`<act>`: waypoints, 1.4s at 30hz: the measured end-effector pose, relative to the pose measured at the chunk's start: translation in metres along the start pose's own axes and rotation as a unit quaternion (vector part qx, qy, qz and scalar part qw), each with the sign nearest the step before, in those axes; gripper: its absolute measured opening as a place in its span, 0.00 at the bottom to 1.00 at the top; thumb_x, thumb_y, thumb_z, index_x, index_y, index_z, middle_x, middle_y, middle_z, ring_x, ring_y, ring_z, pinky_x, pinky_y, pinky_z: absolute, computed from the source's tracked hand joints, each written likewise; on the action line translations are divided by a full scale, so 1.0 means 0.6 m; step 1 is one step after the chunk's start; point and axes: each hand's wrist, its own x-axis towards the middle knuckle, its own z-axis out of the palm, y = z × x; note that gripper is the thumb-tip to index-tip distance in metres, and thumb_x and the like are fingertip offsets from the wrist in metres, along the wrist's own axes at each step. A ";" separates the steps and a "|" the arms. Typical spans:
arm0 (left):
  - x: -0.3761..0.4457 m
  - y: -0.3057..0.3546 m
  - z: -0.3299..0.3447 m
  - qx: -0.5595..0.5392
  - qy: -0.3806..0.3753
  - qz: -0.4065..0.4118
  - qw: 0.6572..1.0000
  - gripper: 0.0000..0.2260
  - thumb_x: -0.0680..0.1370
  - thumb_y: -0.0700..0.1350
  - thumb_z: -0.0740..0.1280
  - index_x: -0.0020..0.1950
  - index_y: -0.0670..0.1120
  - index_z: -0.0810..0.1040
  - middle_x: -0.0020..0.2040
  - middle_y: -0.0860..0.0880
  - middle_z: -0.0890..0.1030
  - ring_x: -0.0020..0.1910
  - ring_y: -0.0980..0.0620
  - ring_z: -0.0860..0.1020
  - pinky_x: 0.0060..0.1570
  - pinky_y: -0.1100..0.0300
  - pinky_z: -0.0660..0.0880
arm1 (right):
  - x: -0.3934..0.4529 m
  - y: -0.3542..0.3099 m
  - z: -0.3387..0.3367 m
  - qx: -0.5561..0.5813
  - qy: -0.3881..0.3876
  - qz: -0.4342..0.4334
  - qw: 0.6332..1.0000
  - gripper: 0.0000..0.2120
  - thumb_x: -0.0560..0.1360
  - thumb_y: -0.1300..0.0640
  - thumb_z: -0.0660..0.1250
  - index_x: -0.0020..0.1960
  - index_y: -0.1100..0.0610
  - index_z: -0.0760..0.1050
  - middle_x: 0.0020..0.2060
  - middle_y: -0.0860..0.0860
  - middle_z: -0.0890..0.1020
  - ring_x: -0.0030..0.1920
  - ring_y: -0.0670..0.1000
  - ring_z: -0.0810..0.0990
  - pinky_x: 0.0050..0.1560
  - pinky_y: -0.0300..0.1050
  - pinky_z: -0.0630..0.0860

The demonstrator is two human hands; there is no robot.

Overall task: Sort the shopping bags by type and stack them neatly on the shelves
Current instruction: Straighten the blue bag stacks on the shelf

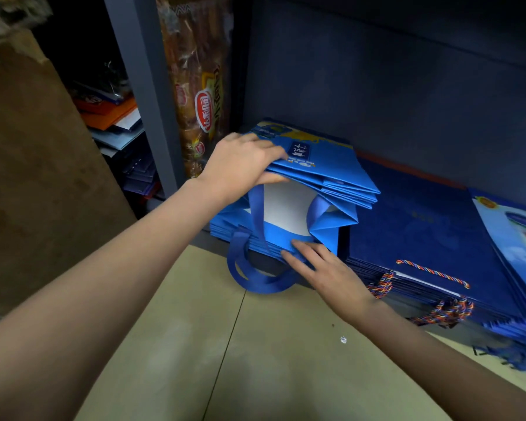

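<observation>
left hand (240,165) grips a lifted bundle of flat bright-blue paper bags (325,171); right hand (325,268) presses flat on the lower stack (274,235). loose ribbon handles (255,278) below the fingers could snag, skewing it.

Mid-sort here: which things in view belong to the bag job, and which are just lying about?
Job:
- bright blue ribbon-handled bags, gripped by left hand
- right hand touching their lower edge
- dark blue rope-handled bags
- light blue printed bags

Lying about:
- packaged bread
- cardboard box
- paper pile
</observation>
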 end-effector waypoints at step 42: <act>-0.024 0.010 0.012 -0.055 -0.061 -0.048 0.995 0.22 0.74 0.59 0.64 0.62 0.50 0.78 0.59 0.50 0.80 0.54 0.44 0.78 0.50 0.52 0.75 | 0.172 -0.080 -0.062 0.320 -0.040 0.365 0.873 0.33 0.77 0.63 0.57 0.76 0.61 0.45 0.74 0.53 0.57 0.73 0.53 0.57 0.65 0.45 0.63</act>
